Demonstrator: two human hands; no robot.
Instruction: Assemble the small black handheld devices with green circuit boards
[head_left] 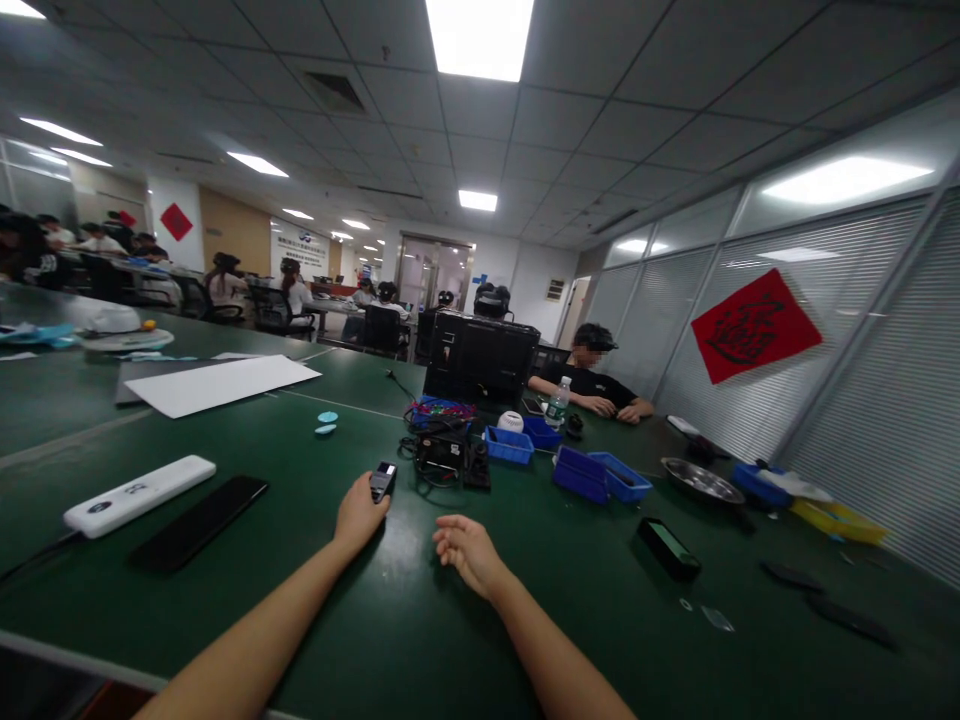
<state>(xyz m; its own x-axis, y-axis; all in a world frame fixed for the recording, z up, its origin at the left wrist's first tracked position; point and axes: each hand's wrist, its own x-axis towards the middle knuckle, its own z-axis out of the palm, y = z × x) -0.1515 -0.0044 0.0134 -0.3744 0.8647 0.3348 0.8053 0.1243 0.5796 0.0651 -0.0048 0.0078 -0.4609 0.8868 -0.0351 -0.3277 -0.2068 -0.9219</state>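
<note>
In the head view my left hand (361, 515) is closed around a small dark handheld device with a little lit screen (383, 481). Its lower part is hidden by my fingers, and I cannot make out its exact kind. To the right, my right hand (471, 552) hovers low over or rests on the green tabletop (405, 620), fingers half curled and slightly apart, with nothing visible in them. Beyond my hands lies a black box-shaped unit with cables (440, 453). Two light-blue round pieces (327, 424) lie farther back on the left.
At left are a white power strip (142, 495), a black slab (199, 522) and a white sheet (225, 385). A monitor (480, 358) stands behind the cables. Rightward are blue bins (581, 474), a dark box (668, 548) and a metal bowl (701, 482). A person (592, 375) sits across.
</note>
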